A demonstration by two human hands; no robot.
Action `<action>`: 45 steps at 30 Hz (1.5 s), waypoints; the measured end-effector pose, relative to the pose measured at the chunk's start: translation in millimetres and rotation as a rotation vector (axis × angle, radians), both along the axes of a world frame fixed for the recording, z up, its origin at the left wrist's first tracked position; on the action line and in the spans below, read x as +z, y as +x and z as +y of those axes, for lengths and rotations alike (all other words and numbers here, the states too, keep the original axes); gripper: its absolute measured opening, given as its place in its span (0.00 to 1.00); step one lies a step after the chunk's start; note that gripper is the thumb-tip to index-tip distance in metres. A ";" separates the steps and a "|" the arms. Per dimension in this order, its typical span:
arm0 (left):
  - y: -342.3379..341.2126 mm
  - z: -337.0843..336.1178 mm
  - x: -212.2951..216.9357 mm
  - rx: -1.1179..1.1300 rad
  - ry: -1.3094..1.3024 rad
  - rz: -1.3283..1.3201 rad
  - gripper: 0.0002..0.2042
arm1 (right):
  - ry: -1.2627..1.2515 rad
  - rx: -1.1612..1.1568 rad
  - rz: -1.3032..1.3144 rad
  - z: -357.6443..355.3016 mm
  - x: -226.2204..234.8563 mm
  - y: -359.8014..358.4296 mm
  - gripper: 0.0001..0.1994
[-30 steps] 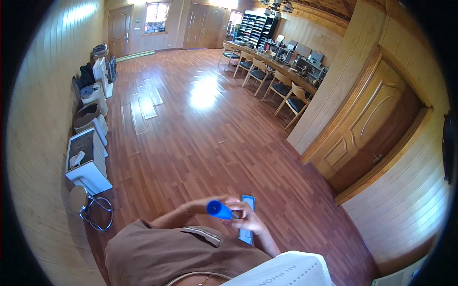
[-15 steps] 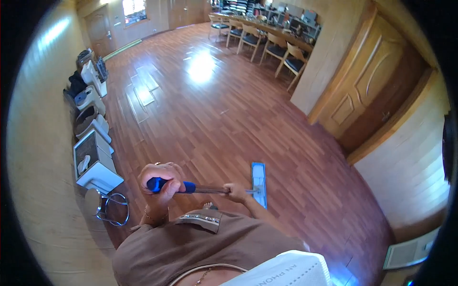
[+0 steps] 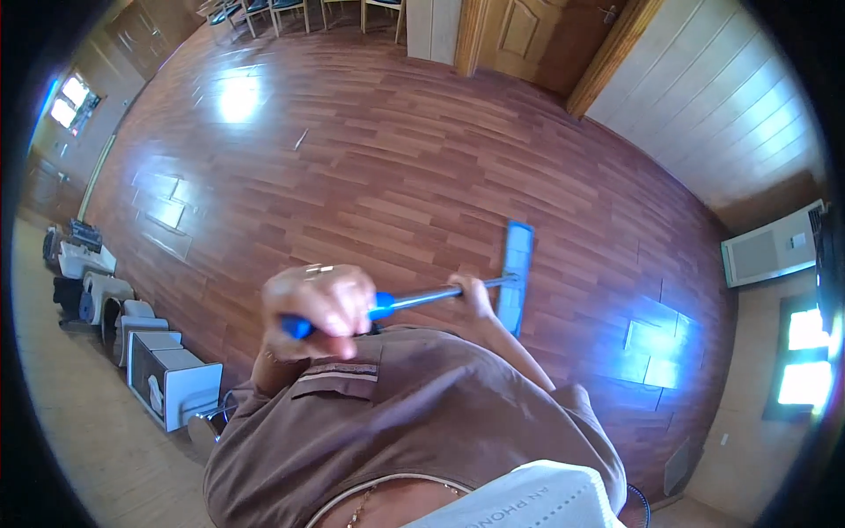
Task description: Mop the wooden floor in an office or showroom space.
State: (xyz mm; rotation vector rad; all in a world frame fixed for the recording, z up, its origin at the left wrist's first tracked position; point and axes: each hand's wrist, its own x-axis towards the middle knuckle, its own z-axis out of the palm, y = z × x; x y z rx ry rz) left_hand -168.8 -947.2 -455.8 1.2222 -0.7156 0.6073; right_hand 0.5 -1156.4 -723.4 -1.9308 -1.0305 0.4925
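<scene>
I hold a flat mop (image 3: 427, 297) by its pole, slanting out to the right in front of my body. My left hand (image 3: 319, 304), a ring on one finger, wraps round the blue grip at the top end. Lower down, my right hand (image 3: 473, 293) is closed round the metal pole. The long blue mop head (image 3: 517, 264) lies flat on the reddish wood-plank floor (image 3: 387, 194), just beyond my right hand. My fingers hide part of the blue grip.
Along the left wall stand a white cabinet (image 3: 189, 387), pale bins and chairs (image 3: 106, 295), and a metal stool (image 3: 207, 424). Several wooden chairs (image 3: 290, 7) line the far side. A wooden door (image 3: 537, 35) is set beyond the floor; a white air-conditioner unit (image 3: 775, 248) stands right.
My view has turned to the right, bringing the air conditioner and a bright window into sight. Both hands keep their hold on the mop, whose head now points farther right.
</scene>
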 end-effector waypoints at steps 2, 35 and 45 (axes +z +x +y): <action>27.0 -19.9 -14.4 -0.143 -0.033 0.108 0.07 | -0.038 -0.211 -0.092 -41.2 -11.9 11.9 0.11; 111.6 107.6 -56.3 -0.677 0.356 0.535 0.06 | -0.135 -0.548 -0.041 -51.4 -132.3 74.4 0.08; 78.6 196.1 -44.1 -0.230 0.281 0.507 0.04 | -0.228 -0.354 0.078 83.1 -173.3 117.6 0.08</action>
